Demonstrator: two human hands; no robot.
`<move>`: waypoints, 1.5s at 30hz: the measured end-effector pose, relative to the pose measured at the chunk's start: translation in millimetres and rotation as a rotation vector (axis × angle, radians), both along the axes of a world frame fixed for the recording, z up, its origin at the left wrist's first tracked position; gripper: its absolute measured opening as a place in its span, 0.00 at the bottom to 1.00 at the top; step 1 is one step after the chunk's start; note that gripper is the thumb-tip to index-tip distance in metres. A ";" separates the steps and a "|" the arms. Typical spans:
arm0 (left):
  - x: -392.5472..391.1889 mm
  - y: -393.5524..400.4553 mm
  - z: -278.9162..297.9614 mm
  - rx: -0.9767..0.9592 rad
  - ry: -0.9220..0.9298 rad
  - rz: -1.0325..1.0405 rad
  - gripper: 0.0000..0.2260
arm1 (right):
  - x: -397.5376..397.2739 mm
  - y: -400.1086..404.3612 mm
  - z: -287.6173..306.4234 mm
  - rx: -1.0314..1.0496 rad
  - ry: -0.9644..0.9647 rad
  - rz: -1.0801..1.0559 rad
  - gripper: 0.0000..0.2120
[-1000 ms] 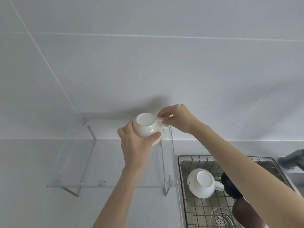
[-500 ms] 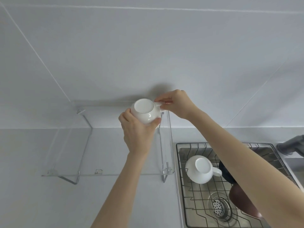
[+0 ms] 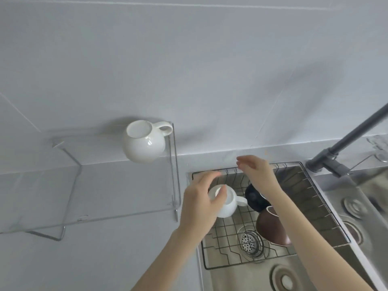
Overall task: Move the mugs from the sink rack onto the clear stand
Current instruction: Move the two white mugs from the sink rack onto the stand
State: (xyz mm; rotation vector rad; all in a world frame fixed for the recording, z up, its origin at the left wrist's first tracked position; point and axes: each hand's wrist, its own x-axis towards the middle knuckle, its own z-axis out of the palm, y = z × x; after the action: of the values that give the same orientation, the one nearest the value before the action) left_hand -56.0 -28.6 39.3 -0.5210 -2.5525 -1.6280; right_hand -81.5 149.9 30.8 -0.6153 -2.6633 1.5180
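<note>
One round white mug (image 3: 144, 143) stands upright on the clear stand (image 3: 117, 213), at its back right corner, with the handle toward the wall. A second white mug (image 3: 227, 204) lies in the wire sink rack (image 3: 315, 198) with its handle pointing right. My left hand (image 3: 199, 206) is wrapped around this mug from the left, thumb across its top. My right hand (image 3: 257, 172) hovers above the rack's back edge, fingers apart and holding nothing. A black mug (image 3: 255, 198) and a brown mug (image 3: 269, 226) lie in the rack under my right forearm.
A dark grey tap (image 3: 336, 148) rises at the back right of the sink. A round drain strainer (image 3: 249, 242) sits under the rack. A second steel basin (image 3: 357, 206) lies to the right. The white tiled wall stands close behind the stand.
Both hands let go of the first white mug, which now stands on the clear stand. They moved down and right to the sink rack, and my left hand closed on the second white mug.
</note>
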 end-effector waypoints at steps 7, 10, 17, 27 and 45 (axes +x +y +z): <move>-3.1 42.7 -76.5 -0.185 -0.498 -0.102 0.27 | 39.4 4.4 -80.0 0.163 -0.335 0.070 0.18; -11.1 55.7 -102.3 -0.269 -0.541 -0.095 0.31 | 34.5 5.8 -95.9 0.257 -0.357 0.111 0.14; -10.8 71.8 -121.6 -0.232 -0.614 0.001 0.31 | 27.6 15.4 -113.4 0.436 -0.377 0.183 0.11; -4.1 54.1 -74.6 -0.118 -0.480 -0.002 0.27 | 43.2 17.0 -46.3 0.458 -0.187 0.173 0.13; -12.7 -124.9 84.0 0.045 -0.173 0.171 0.27 | 34.5 -144.1 90.8 0.008 0.217 0.189 0.07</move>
State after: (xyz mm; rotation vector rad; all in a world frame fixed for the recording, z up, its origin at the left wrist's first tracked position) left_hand -68.7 -153.5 123.3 -0.1592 -2.5867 -1.7341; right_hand -47.0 5.8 121.6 -0.1888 -2.6198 1.5155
